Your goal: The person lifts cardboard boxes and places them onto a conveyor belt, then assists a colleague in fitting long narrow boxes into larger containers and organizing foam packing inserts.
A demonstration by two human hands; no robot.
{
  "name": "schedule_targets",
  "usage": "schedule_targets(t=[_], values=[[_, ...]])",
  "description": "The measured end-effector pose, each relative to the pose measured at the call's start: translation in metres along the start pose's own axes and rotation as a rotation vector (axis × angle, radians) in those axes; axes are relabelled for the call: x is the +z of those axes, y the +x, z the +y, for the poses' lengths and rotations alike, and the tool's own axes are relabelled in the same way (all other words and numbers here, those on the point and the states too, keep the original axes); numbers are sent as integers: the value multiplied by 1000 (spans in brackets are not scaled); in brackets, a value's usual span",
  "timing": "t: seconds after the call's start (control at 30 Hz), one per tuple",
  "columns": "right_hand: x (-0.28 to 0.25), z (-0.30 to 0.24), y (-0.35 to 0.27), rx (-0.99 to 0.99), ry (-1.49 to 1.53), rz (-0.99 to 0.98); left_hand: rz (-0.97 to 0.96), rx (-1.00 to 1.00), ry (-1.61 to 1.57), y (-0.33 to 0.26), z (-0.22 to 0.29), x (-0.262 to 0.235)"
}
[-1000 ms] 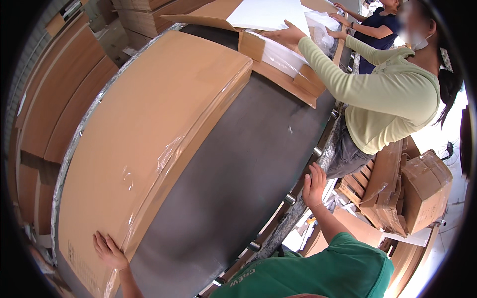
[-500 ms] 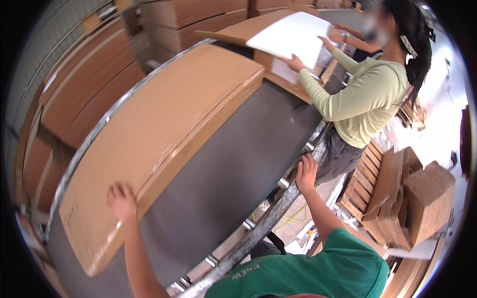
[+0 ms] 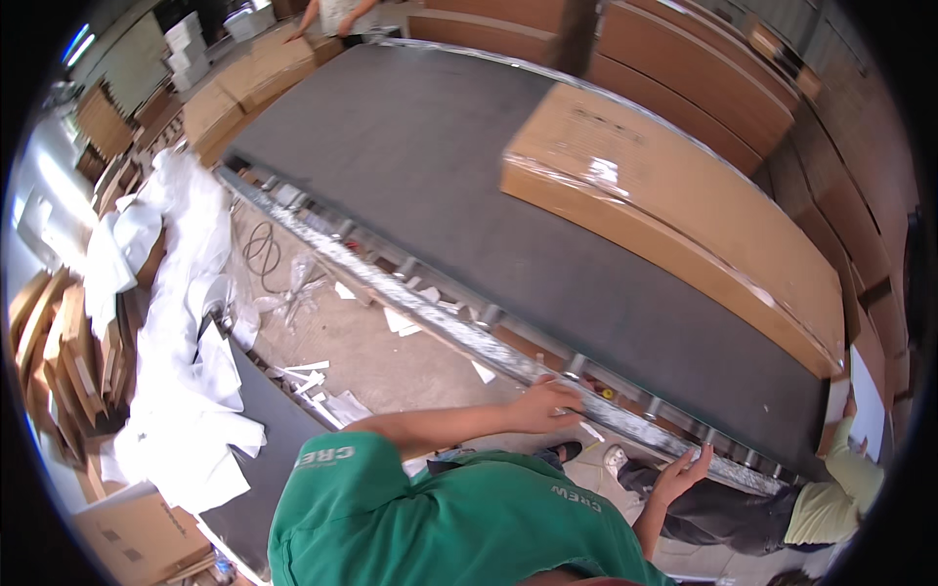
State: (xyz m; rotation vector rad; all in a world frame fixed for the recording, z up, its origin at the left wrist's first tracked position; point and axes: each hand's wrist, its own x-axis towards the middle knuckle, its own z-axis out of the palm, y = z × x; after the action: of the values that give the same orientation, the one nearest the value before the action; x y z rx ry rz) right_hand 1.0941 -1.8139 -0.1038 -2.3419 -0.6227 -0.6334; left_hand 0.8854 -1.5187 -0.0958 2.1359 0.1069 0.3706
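A long brown cardboard carton (image 3: 684, 186), wrapped in clear tape, lies flat on the dark conveyor belt (image 3: 440, 166), toward its far side. My left hand (image 3: 545, 405) is at the belt's near metal rail (image 3: 440, 317), its fingers loosely stretched over the edge, holding nothing that shows. Farther right, my right hand (image 3: 684, 474) touches or nearly touches the same rail, with its fingers apart and nothing in them. Both hands are away from the carton.
At the right edge, a co-worker in a pale green top (image 3: 831, 503) handles a white sheet (image 3: 866, 400). Another person (image 3: 347, 15) stands by cartons (image 3: 259, 73) at the far left end. White wrapping material (image 3: 186, 391) is heaped at left; scraps litter the floor (image 3: 322, 342).
The view has swung to the left along the belt. My left hand has come off the carton to the near rail. My right hand stays by the rail.
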Motion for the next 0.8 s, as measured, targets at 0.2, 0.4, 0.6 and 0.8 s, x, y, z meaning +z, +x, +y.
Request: schedule_targets(t=[0.2,0.4,0.6,0.8], values=[[78,-216,3,-478,294,-259,843,-931,283,-327,-56,-160],[138,-414,-22,-746,571,-402,1215,-1313,379,-510,-8,-168],[216,-518,-35,-901,623,-477,1128,-1214,-246,-487,-58,-145],[316,-635,-16,-708,631,-417,1251,-1181,-308,-507,-130,-259]])
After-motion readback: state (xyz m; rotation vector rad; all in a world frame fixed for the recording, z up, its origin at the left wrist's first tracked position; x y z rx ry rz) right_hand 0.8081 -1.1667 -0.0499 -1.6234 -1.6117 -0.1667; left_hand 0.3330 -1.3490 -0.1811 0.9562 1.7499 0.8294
